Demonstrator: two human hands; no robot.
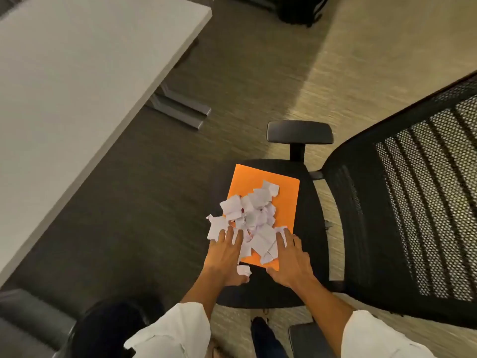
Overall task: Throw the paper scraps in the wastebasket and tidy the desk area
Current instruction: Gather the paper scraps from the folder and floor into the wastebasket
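A heap of white paper scraps (251, 215) lies on an orange folder (286, 195), which rests on the black seat (309, 228) of an office chair. My left hand (224, 257) lies flat with fingers spread on the heap's left edge. My right hand (291, 259) lies flat on the heap's right edge and on the folder. One loose scrap (244, 270) sits on the seat between my hands. A dark round wastebasket (108, 329) stands on the floor at the lower left, partly behind my left sleeve.
A white desk (77, 86) fills the upper left, its grey metal foot (180, 109) on the carpet. The chair's mesh back (418, 202) and an armrest (299, 131) stand at the right. A dark bag (302, 9) sits far back.
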